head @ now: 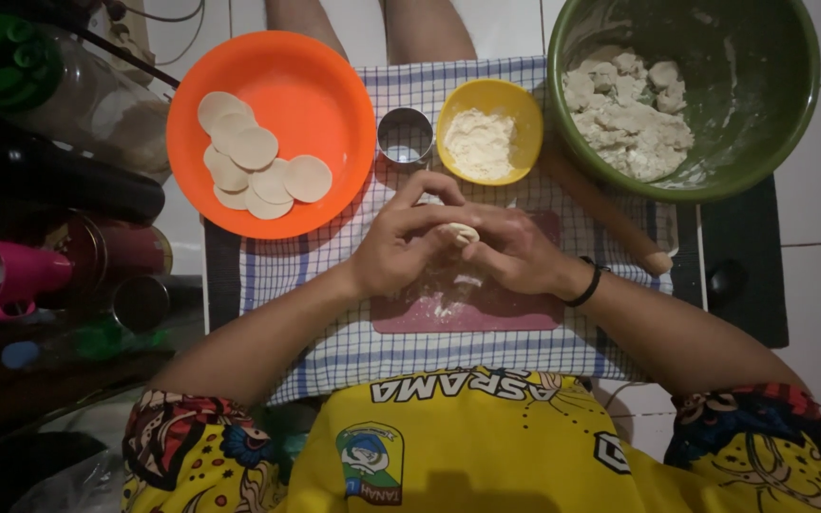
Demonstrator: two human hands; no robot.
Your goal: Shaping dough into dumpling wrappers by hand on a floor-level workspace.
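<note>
My left hand [396, 239] and my right hand [515, 252] meet over a dark red cutting board [486, 313], both pinching a small pale piece of dough [461, 232] between the fingertips. A black band circles my right wrist. The board lies on a blue-checked white cloth [334, 332] and carries traces of flour.
An orange plate [315, 85] at the left holds several round dough discs [254, 166]. A metal ring cutter [405, 136] and a yellow bowl of flour [488, 130] stand behind my hands. A green bowl [743, 85] holds dough lumps; a wooden rolling pin [610, 214] lies beside it. Bottles and a pink cup [11, 275] crowd the left.
</note>
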